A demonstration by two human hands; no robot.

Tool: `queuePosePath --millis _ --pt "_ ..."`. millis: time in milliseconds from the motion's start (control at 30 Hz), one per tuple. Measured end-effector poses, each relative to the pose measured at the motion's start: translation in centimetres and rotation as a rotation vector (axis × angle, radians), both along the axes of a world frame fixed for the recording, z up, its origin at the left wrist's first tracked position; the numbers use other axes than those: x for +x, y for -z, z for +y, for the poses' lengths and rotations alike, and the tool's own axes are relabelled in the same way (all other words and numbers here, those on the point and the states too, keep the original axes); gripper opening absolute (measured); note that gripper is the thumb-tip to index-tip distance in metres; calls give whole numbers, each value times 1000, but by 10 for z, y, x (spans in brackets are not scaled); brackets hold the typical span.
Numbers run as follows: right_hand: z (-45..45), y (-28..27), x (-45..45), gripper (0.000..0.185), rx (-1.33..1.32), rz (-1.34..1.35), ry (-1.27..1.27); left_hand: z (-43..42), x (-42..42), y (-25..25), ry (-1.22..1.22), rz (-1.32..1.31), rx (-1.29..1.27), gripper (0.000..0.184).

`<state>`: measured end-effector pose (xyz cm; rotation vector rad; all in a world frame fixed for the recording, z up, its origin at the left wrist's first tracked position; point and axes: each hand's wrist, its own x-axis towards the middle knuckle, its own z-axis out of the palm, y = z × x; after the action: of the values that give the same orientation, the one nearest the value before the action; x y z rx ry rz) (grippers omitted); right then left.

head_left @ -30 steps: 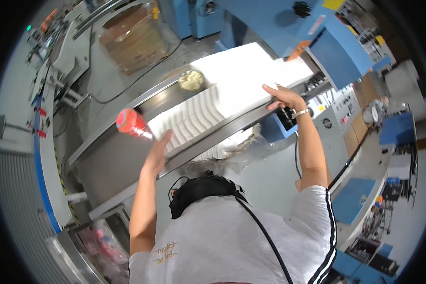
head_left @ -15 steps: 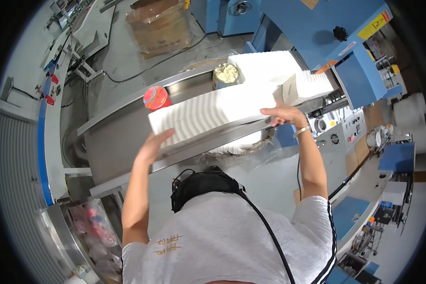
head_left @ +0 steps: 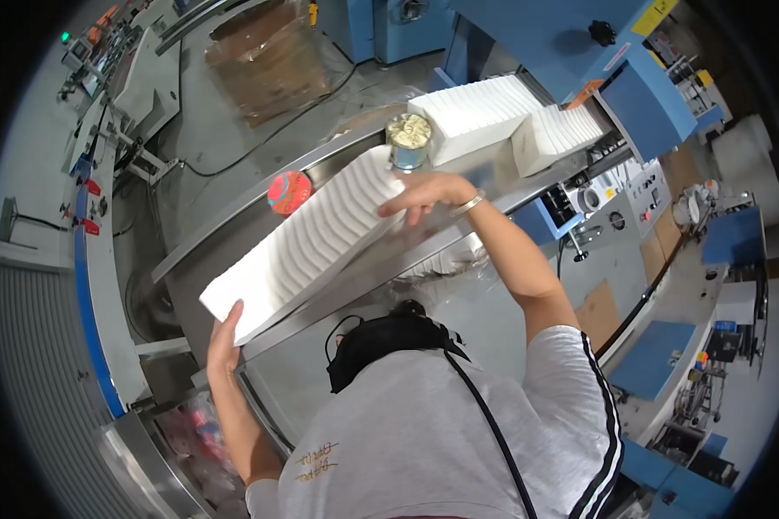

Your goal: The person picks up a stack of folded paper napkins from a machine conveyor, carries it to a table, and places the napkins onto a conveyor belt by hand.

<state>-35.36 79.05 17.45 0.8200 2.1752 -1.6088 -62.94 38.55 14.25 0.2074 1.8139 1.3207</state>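
Observation:
A long white stack of thin, soft-looking sheets (head_left: 307, 238) lies slanted between my hands over the metal trough (head_left: 186, 272). My left hand (head_left: 225, 336) presses on its lower left end, with the thumb along the side. My right hand (head_left: 426, 195) holds its upper right end, fingers curled round the near side. Just behind the stack is a red round container (head_left: 289, 192) with a patterned top. Close to its far end stands a clear jar (head_left: 408, 138) with cream-coloured crumpled pieces inside. Two more white stacks, one long (head_left: 476, 112) and one shorter (head_left: 558, 134), sit farther right in the trough.
A blue machine (head_left: 545, 43) stands at the trough's right end. A plastic-lined cardboard box (head_left: 268, 65) is on the floor beyond, with a black cable beside it. Bagged items (head_left: 199, 441) lie in a metal bin at lower left.
My hands have carried the long white stack to the left and tilted it more, away from the other white stacks. Those two stacks now show apart from it.

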Motion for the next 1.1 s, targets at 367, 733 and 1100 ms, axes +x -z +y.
queuePosePath --millis 367,733,1100 --pt "-10 -60 -15 83 1157 -182 43 43 42 -13 6 88 137 88" --pt "-87 15 -218 66 798 122 -72 43 45 -21 -22 107 61 92" --pt "-78 -128 18 66 1375 376 807 39 39 -9 -49 59 94 83"
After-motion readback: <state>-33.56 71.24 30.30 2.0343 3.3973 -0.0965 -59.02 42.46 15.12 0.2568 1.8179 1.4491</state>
